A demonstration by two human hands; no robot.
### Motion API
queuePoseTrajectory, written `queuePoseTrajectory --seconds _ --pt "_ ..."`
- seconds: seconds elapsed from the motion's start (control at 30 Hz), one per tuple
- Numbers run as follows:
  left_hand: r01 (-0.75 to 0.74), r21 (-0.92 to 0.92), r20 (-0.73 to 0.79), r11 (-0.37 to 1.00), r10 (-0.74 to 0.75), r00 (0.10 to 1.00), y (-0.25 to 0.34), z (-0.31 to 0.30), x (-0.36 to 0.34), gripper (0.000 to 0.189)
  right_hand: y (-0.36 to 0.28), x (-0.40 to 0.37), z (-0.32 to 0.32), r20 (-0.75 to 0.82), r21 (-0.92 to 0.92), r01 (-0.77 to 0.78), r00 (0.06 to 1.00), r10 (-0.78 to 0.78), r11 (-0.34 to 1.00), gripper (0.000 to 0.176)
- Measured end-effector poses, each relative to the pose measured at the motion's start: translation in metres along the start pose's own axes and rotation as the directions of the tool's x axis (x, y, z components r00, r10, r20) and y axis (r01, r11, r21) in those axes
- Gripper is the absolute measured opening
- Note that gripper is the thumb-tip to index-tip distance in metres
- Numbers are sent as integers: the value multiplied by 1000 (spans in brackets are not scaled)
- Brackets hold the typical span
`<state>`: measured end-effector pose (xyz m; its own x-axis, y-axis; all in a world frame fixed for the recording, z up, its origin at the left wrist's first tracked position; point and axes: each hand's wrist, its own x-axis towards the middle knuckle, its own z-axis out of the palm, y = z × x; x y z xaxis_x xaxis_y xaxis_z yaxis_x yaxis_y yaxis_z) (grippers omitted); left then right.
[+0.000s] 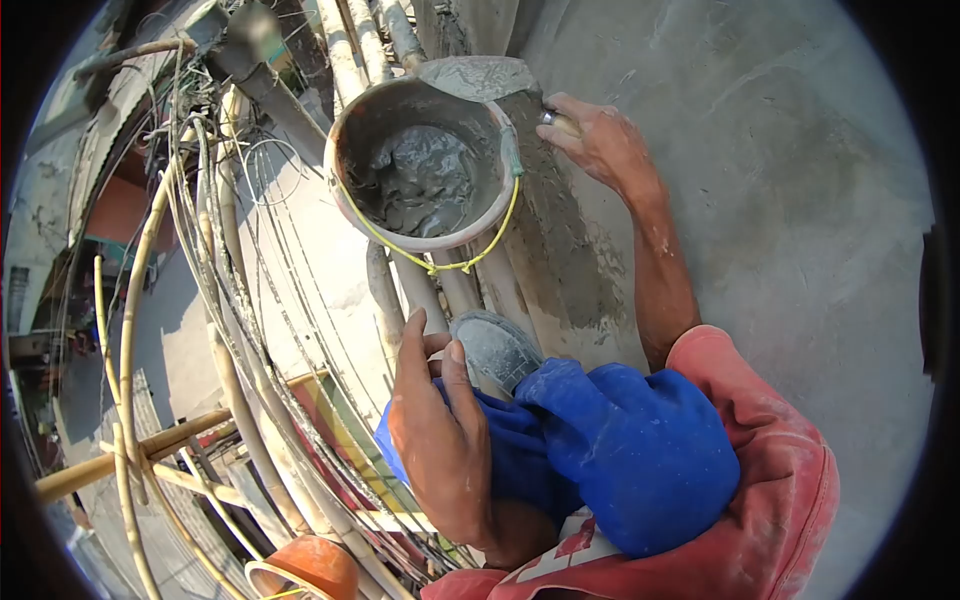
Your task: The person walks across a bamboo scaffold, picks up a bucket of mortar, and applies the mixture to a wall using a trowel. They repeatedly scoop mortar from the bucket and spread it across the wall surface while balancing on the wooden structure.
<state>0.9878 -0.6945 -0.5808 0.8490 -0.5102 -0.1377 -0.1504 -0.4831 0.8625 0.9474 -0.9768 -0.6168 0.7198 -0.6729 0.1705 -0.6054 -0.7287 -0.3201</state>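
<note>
A bucket (345, 205) of wet grey mortar (425, 175) stands on bamboo poles beside the wall, its yellow cord handle (433, 268) hanging over the near side. My right hand (605, 145) grips the handle of a trowel (475, 78). The mortar-coated blade lies across the bucket's far right rim. Lower down, my left hand (440, 430) is raised near my knee, fingers apart and holding nothing. A dusty dark shoe (495, 348) shows just beyond it on the poles.
On the right is a grey plastered wall (780, 200), with a strip of darker wet mortar (565, 240) along the bucket side. To the left, bamboo poles (140, 290) and tangled wires (265, 350) hang over a drop. An orange container (315, 565) sits at bottom left.
</note>
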Motion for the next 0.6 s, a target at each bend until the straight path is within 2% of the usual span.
queuePoseTrajectory --seconds 0.03,0.1,0.13,0.2,0.33,0.4,0.43,0.5,0.53,0.6 --pt "-2 9 19 1000 2 1000 -2 0 1 33 -5 4 3 -1 -2 10 1000 -10 1000 28" --pt "-9 10 36 1000 8 999 -3 -2 2 33 -15 22 15 102 -236 273 961 -256 933 20" --pt "1 12 44 1000 -1 999 -2 -3 2 33 -20 32 27 100 -238 275 961 -259 931 20" --pt "9 15 50 1000 -9 999 -5 -5 4 33 -29 54 56 261 -445 356 929 -262 822 13" --pt "-30 18 19 999 29 999 -14 -7 6 34 -40 76 93 215 -468 367 930 -299 804 8" --pt "-30 8 12 1000 30 999 -13 -8 10 35 -45 88 110 114 -578 424 888 -445 697 8" --pt "26 -17 33 1000 -25 999 -10 -8 13 35 -45 93 116 125 -577 431 886 -447 694 8" --pt "87 -30 64 996 -85 994 -10 -5 18 35 -52 100 125 225 -685 622 676 -702 380 10" --pt "84 13 77 996 -85 993 -11 -1 21 34 -59 105 131 328 -704 640 676 -660 307 13" --pt "100 34 120 994 -104 987 -8 6 31 33 -61 107 138 356 -664 683 647 -675 305 11"
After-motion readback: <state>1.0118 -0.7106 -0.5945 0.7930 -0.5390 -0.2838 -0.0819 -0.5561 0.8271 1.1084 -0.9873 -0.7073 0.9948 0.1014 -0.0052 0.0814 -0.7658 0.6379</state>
